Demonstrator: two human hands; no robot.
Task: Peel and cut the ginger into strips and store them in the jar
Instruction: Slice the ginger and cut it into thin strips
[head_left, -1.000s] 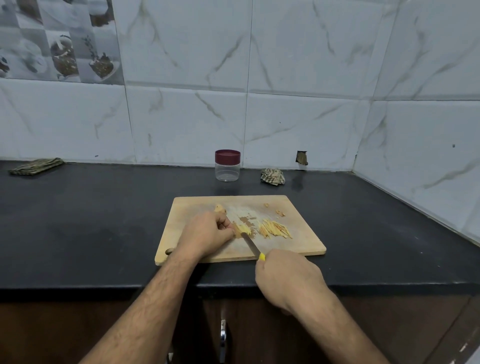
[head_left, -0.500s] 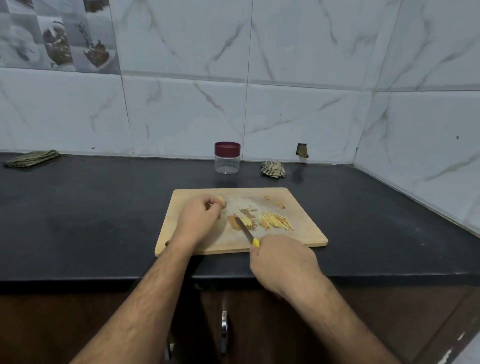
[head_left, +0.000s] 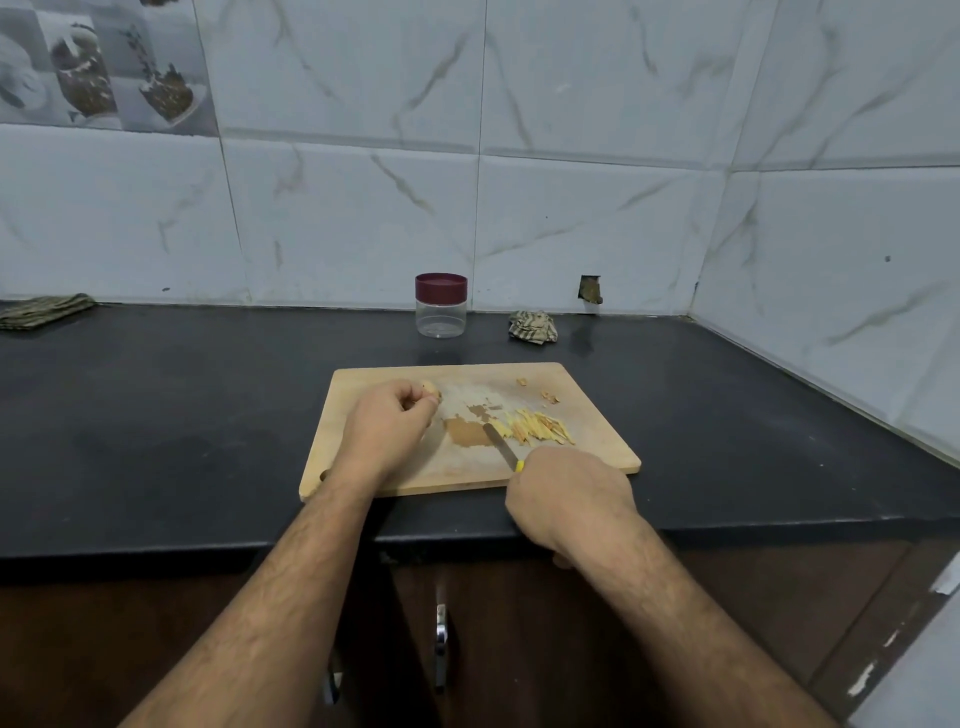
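Note:
A wooden cutting board (head_left: 587, 410) lies on the black counter. My left hand (head_left: 387, 423) rests on the board's left part and pinches a small ginger piece (head_left: 430, 387) at its fingertips. My right hand (head_left: 569, 493) grips a yellow-handled knife (head_left: 500, 445) whose blade tip touches the pile of pale ginger strips (head_left: 537, 429) in the board's middle. A wet brown patch lies left of the blade. The clear jar (head_left: 441, 306) with a maroon lid on stands behind the board near the wall.
Small ginger scraps (head_left: 545, 392) lie at the board's far right. A crumpled cloth (head_left: 533, 326) sits right of the jar, a folded cloth (head_left: 44, 310) at the far left. Tiled walls close off the back and right. A cabinet handle (head_left: 441, 644) shows below the counter edge.
My left hand moved from the ginger under the knife to the board's far left and picked up a ginger piece. The knife blade slid right toward the strips.

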